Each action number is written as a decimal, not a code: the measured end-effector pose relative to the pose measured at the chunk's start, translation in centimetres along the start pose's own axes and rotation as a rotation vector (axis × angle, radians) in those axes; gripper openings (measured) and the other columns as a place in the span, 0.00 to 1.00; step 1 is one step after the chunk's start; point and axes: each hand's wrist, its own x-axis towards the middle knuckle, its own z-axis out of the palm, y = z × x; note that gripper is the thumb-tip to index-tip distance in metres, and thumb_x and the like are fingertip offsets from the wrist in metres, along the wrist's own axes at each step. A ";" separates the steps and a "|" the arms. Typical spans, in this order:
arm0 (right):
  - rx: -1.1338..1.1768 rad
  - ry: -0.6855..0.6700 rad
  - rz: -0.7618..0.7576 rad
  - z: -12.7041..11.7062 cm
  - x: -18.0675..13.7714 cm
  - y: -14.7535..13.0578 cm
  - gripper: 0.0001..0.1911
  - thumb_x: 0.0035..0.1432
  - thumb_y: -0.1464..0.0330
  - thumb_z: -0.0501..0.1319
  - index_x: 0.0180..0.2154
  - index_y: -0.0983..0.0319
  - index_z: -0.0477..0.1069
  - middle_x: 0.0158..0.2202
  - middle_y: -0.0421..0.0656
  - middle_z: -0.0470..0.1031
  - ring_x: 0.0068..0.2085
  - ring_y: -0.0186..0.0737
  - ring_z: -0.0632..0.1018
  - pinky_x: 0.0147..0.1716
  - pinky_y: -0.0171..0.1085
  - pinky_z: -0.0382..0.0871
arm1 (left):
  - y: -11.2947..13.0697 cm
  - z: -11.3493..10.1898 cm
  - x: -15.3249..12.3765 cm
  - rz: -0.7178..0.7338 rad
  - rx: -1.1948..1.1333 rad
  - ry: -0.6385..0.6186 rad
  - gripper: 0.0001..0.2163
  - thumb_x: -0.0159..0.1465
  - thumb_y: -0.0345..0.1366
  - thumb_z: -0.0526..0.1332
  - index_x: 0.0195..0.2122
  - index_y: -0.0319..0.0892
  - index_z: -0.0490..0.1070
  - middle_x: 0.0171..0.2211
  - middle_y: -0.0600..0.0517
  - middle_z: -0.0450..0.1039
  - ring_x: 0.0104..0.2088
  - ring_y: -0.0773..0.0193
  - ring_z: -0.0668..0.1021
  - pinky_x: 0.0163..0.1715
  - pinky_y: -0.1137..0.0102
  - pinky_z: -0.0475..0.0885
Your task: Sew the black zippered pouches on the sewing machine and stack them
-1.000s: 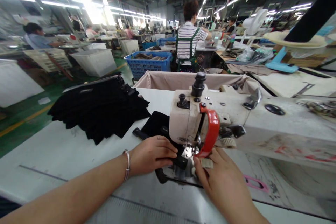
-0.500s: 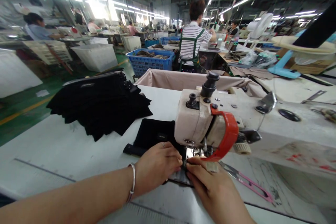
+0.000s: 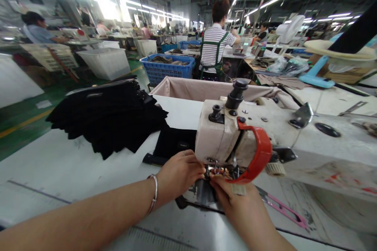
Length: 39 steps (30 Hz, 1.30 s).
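A person's two bare hands have drawn up to the needle area (image 3: 218, 168) of a white sewing machine (image 3: 210, 131), right of centre in the frame. Half a second ago the fingertips lay slightly lower; now they have moved up and the black cloth (image 3: 172, 139) has slid with them, baring more of the metal plate (image 3: 204, 194) just below. This suggests the cloth's near edge is being set in place at the needle, though the exact meeting point is hidden behind fingers and metal parts. The cloth lies flat on the white table (image 3: 85, 188), left of the machine head and partly hidden by it, a small label facing up. The left hand (image 3: 182, 174), wearing a silver bracelet (image 3: 155, 194) at the wrist, comes in from the lower left; its fingers are curled together and appear clamped on the cloth's near edge. The right hand (image 3: 244, 206) comes from the lower right, beneath the red guard (image 3: 262, 153), its fingertips almost meeting the left's; whether they pinch the cloth or only press beside it, I cannot tell. Pink-handled scissors (image 3: 278, 202) lie just right of that hand. A pile (image 3: 108, 113) of black pieces fills the table's far side, left of centre.
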 end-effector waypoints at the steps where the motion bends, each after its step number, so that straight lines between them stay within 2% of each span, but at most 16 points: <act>1: -0.002 0.009 -0.008 0.0 0.1 0.0 0.11 0.63 0.74 0.56 0.41 0.60 0.76 0.39 0.48 0.79 0.39 0.48 0.78 0.38 0.45 0.74 | 0.0 0.0 0.1 -0.001 -0.006 0.017 0.09 0.68 0.26 0.57 0.30 0.41 0.73 0.30 0.55 0.77 0.36 0.66 0.78 0.45 0.71 0.70; 4: -0.010 0.022 -0.021 0.1 0.2 0.1 0.11 0.62 0.74 0.56 0.40 0.61 0.77 0.40 0.48 0.79 0.38 0.48 0.78 0.36 0.44 0.74 | -0.1 -0.1 0.2 0.006 -0.012 0.054 0.10 0.66 0.26 0.59 0.28 0.41 0.72 0.30 0.55 0.77 0.35 0.65 0.78 0.47 0.70 0.69; 9: 0.000 0.027 0.017 0.1 0.3 0.0 0.11 0.62 0.74 0.56 0.39 0.61 0.77 0.38 0.48 0.79 0.37 0.47 0.78 0.37 0.44 0.73 | -0.3 -0.2 0.3 0.016 0.003 0.047 0.10 0.65 0.26 0.60 0.27 0.41 0.72 0.31 0.54 0.78 0.37 0.63 0.78 0.48 0.68 0.69; 17: 0.041 0.050 0.033 0.1 0.5 -0.3 0.10 0.62 0.74 0.56 0.39 0.61 0.77 0.38 0.47 0.78 0.38 0.46 0.76 0.38 0.43 0.73 | -0.5 0.1 0.1 -0.025 -0.051 0.080 0.07 0.65 0.31 0.63 0.29 0.41 0.74 0.31 0.54 0.78 0.36 0.63 0.79 0.46 0.67 0.70; 24: 0.109 0.054 0.063 0.2 0.6 -0.4 0.10 0.61 0.76 0.57 0.39 0.61 0.77 0.40 0.49 0.77 0.42 0.48 0.75 0.42 0.46 0.73 | -0.8 0.4 0.0 -0.054 -0.059 0.098 0.05 0.65 0.30 0.63 0.31 0.42 0.76 0.32 0.54 0.79 0.38 0.62 0.79 0.48 0.67 0.71; 30: 0.101 0.083 0.075 0.0 1.1 -1.3 0.11 0.55 0.78 0.61 0.36 0.57 0.76 0.36 0.43 0.77 0.40 0.42 0.76 0.39 0.38 0.73 | -0.5 0.1 -0.2 -0.071 -0.081 0.099 0.08 0.66 0.29 0.59 0.31 0.43 0.76 0.31 0.54 0.79 0.37 0.62 0.79 0.47 0.66 0.72; 35: 0.065 0.103 0.053 0.5 1.2 -1.5 0.09 0.50 0.76 0.65 0.32 0.56 0.75 0.34 0.41 0.77 0.39 0.42 0.75 0.40 0.38 0.73 | -0.8 0.4 -0.6 -0.023 -0.091 0.117 0.07 0.63 0.29 0.59 0.34 0.44 0.76 0.36 0.53 0.80 0.36 0.60 0.79 0.41 0.67 0.75; 39: 0.064 0.122 0.060 0.3 1.1 -1.5 0.13 0.50 0.79 0.63 0.36 0.56 0.75 0.36 0.41 0.77 0.39 0.42 0.75 0.40 0.39 0.73 | -1.4 0.4 -0.6 -0.072 -0.056 0.057 0.09 0.62 0.27 0.59 0.36 0.47 0.76 0.38 0.54 0.79 0.40 0.58 0.78 0.45 0.64 0.74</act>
